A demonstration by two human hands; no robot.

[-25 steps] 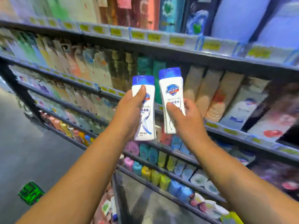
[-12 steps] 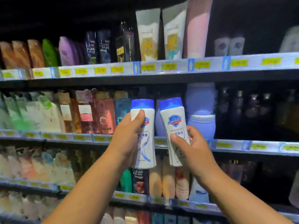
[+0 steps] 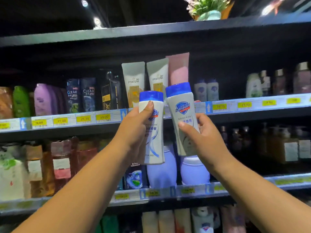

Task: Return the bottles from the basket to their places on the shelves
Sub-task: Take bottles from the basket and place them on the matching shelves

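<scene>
I hold two white Safeguard bottles with blue caps up in front of the shelves. My left hand grips the left bottle around its middle, thumb across the front. My right hand grips the right bottle from its right side, slightly higher and tilted left. Both bottles hover level with the upper product shelf, in front of its price rail. Two small similar white bottles stand on that shelf just right of the held pair. The basket is out of view.
Pantene tubes and a pink tube stand behind the held bottles. Dark Clear bottles and a purple bottle sit to the left. Lilac bottles fill the shelf below. A potted plant tops the unit.
The view has tilted upward along the shelves. Both hands have lifted the bottles from the middle shelf's level to the upper shelf's price rail, the right bottle now higher.
</scene>
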